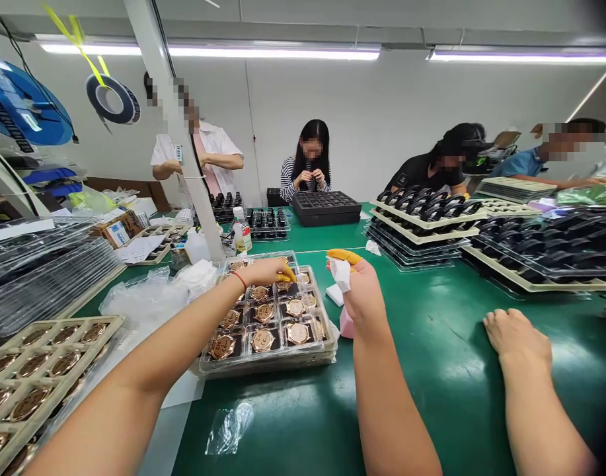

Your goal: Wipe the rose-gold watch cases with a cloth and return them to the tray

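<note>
Reaching my left hand (pixel 273 271) over gold-coloured watch cases (pixel 262 340) in a clear tray (pixel 270 362) on the green table (pixel 303 423) — cannot tell whether it grips one. My right hand (pixel 366 291), beside the tray, pinches a crumpled white wad (pixel 340 274) — a bottle (pixel 242 233) stands beyond.

No words or numbers I can read from here. Barcode label (pixel 178 153) on white post (pixel 199 205), beyond fingers (pixel 285 270) of left hand (pixel 265 272); blurred label (pixel 118 234) on cardboard box (pixel 128 219), left of them; illegible marks on rose-gold watch cases (pixel 262 340), nearer me.
</note>
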Demonstrator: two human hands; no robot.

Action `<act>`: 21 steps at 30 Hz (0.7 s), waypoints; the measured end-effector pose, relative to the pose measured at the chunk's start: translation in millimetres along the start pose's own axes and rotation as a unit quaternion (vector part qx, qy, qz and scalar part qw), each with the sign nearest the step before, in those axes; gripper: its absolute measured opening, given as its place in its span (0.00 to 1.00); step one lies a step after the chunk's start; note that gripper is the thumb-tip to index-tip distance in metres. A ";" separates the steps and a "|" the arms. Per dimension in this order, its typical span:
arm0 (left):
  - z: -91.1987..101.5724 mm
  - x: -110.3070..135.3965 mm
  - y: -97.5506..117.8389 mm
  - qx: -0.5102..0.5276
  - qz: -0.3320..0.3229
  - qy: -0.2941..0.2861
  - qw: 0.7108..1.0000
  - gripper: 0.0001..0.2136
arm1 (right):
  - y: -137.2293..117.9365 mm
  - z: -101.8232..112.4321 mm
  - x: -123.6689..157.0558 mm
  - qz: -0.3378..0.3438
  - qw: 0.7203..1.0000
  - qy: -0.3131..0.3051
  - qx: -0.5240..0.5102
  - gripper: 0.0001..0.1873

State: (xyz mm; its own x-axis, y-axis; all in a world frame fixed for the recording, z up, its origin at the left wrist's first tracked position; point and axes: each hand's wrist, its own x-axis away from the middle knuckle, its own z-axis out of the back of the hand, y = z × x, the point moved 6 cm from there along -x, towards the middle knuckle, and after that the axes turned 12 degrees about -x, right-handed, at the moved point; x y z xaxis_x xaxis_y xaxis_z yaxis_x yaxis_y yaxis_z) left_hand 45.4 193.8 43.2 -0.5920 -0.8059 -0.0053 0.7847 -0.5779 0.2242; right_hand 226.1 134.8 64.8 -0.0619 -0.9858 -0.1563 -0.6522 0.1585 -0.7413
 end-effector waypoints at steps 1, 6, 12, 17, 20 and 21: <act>-3.3 -4.3 6.0 -0.020 -0.014 -0.018 1.000 0.11 | -0.9 -0.8 0.4 -0.005 1.000 -0.003 -0.022 0.14; -7.8 -5.5 31.5 -0.118 -0.009 -0.014 0.993 0.11 | -11.4 -6.8 2.8 0.003 0.992 -0.062 -0.108 0.12; -25.1 33.9 54.8 -0.190 0.121 0.025 0.974 0.08 | -14.7 -7.0 9.3 0.050 0.993 -0.038 -0.100 0.21; -43.8 48.4 65.2 -0.179 0.184 0.045 0.965 0.05 | -4.7 -21.1 19.0 0.026 0.997 -0.074 -0.022 0.18; -43.6 48.5 61.9 -0.131 0.187 0.076 0.970 0.06 | 0.9 -29.5 26.9 0.018 0.993 -0.108 0.041 0.13; -41.6 50.1 60.4 -0.112 0.186 0.089 0.972 0.06 | 3.3 -32.8 29.4 0.015 0.991 -0.125 0.054 0.13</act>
State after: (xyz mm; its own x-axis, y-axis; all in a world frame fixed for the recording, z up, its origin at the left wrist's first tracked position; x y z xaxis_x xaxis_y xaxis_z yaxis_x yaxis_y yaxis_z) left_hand 70.7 113.1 16.0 -0.2338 -0.9624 -0.1379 0.9706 -0.2395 0.0257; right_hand 197.3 104.6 79.1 0.1180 -0.9379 -0.3262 -0.5670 0.2061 -0.7975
